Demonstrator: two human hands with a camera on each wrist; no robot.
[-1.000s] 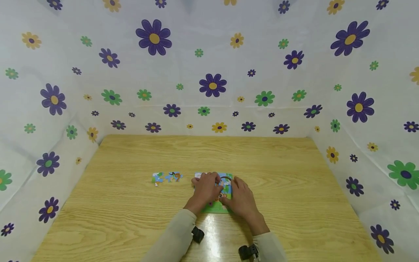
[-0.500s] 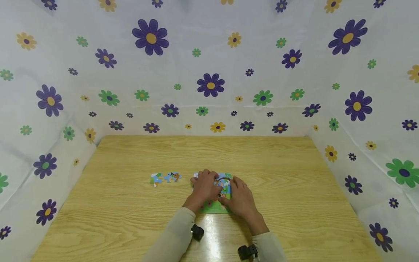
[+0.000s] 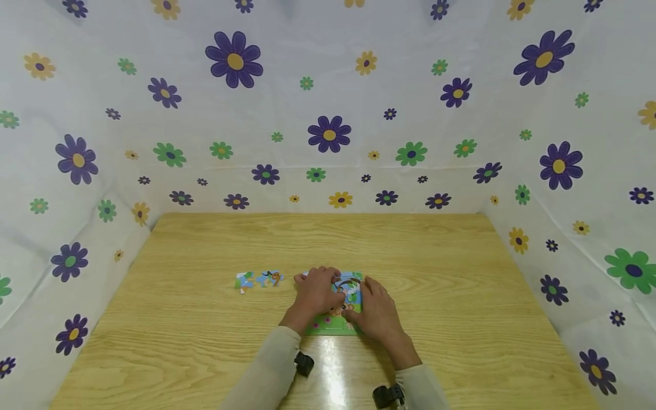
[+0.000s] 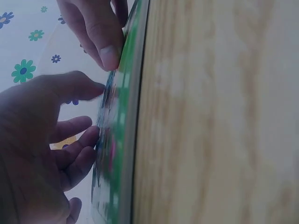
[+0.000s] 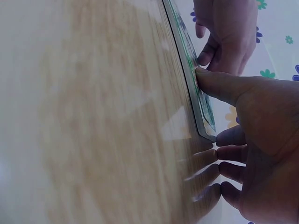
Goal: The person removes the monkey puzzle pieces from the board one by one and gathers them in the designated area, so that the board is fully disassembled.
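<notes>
A picture jigsaw puzzle board (image 3: 333,327), green along its near edge, lies flat on the table. My left hand (image 3: 314,293) is over its left part, hiding much of it. In the left wrist view, the left thumb and bent fingertips (image 4: 88,161) touch the puzzle's top. Whether a piece sits under those fingers I cannot tell. My right hand (image 3: 380,312) holds the board's right side: its thumb (image 5: 217,84) presses on the top, while its fingers stand along the outer edge, tips down at the table. A brown curved line shows in the picture between the hands.
Two loose clusters of puzzle pieces, one green and blue (image 3: 244,280) and one blue with a brown figure (image 3: 275,278), lie on the wooden table (image 3: 179,319) left of the board. A flower-patterned white cloth (image 3: 287,114) rises behind the table and at both sides.
My left hand has slid slightly left across the puzzle, showing a little more of its middle. The right hand keeps its place on the board's right side.
</notes>
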